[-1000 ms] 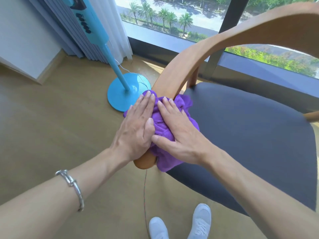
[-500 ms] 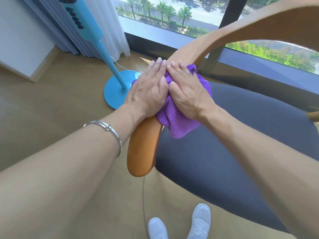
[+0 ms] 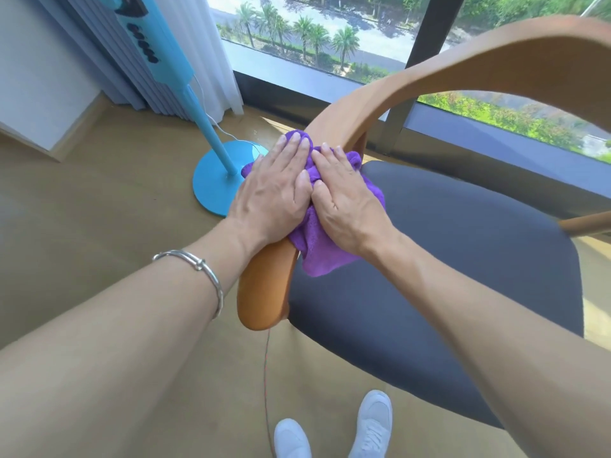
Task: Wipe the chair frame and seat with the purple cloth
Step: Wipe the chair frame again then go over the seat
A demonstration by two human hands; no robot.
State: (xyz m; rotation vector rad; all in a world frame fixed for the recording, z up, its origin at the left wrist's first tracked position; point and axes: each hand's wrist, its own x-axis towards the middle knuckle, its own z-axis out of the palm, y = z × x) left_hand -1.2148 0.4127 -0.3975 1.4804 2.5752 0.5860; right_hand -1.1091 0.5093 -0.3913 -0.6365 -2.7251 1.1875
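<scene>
I press my left hand (image 3: 276, 190) and right hand (image 3: 345, 201) flat, fingers spread, on the cloth (image 3: 317, 256) draped over the arm (image 3: 264, 292); I should keep even pressure and follow the curve toward 1 o'clock; seat (image 3: 446, 276) at 3; tan floor (image 3: 99, 209), fan (image 3: 218, 180) at 11, window (image 3: 314, 31) at 12.

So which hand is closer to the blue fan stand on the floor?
Left. The left hand presses the purple cloth on the armrest's outer side, beside the blue fan stand. The right hand lies on the seat side, farther off.
</scene>
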